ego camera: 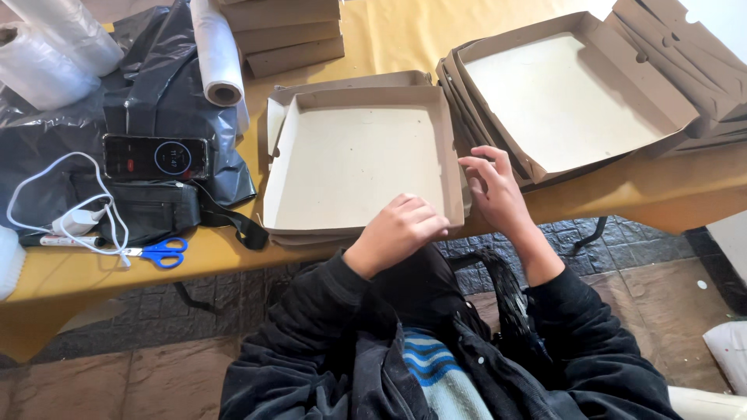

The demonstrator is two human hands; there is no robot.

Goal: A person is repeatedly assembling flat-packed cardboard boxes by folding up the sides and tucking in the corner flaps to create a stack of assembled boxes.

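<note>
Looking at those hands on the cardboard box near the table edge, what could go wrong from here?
The cardboard box overhangs the table edge, so a push from the left hand might tip it off. The right hand presses its side wall, which could crease. The scissors also lie near the edge and could get knocked down.

Two hands [443,218], three plastic rolls [218,54]

An open box [358,159] sits on the surface [405,31] before me, atop flattened ones. Right of it leans a stack of open boxes [568,93]; far behind, closed boxes [284,31]. Left lie a phone [156,157], scissors [159,252] and film rolls [218,54].
</note>
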